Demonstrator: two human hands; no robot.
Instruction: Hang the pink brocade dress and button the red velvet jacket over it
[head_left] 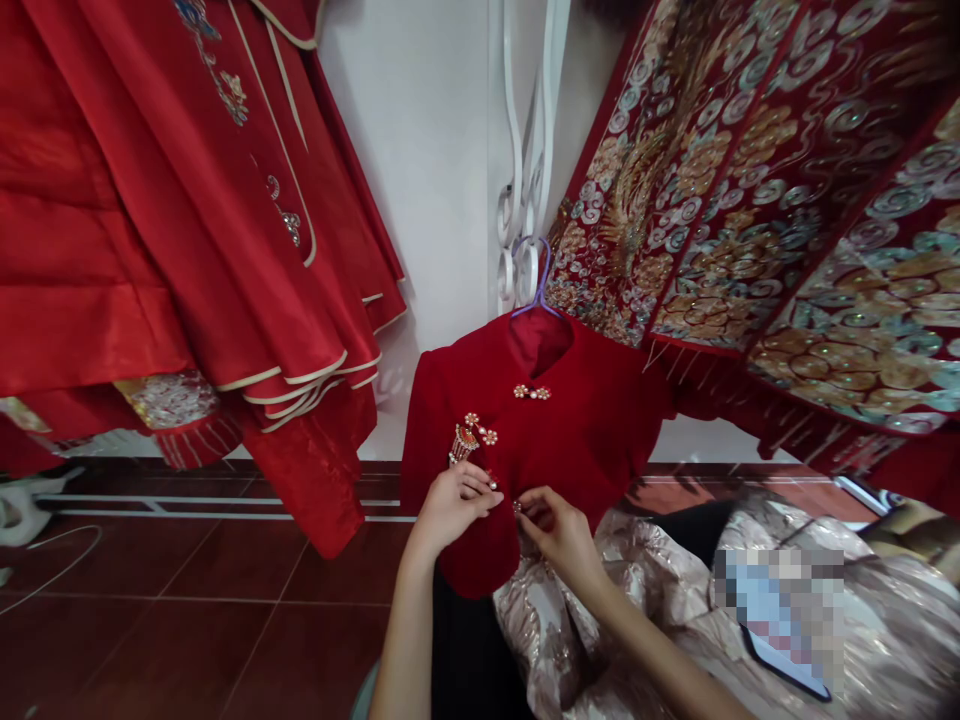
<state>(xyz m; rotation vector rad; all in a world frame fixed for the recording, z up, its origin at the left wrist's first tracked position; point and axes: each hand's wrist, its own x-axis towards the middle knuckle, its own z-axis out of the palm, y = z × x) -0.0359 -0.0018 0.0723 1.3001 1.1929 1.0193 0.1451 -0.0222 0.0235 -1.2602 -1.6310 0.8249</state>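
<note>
A small red jacket hangs on a purple hanger hooked to a white scrolled rack. It has a pearl button clasp at the collar and a tasselled pearl brooch on its front flap. My left hand pinches the edge of the flap just below the brooch, fingers closed on the cloth. My right hand pinches the facing edge of the jacket at a small pearl fastening. The two hands nearly touch.
Red satin robes with cream piping hang at the left. Heavily embroidered red and gold garments hang at the upper right. A pale shiny fabric lies below, with a flat blurred object on it. The floor is red tile.
</note>
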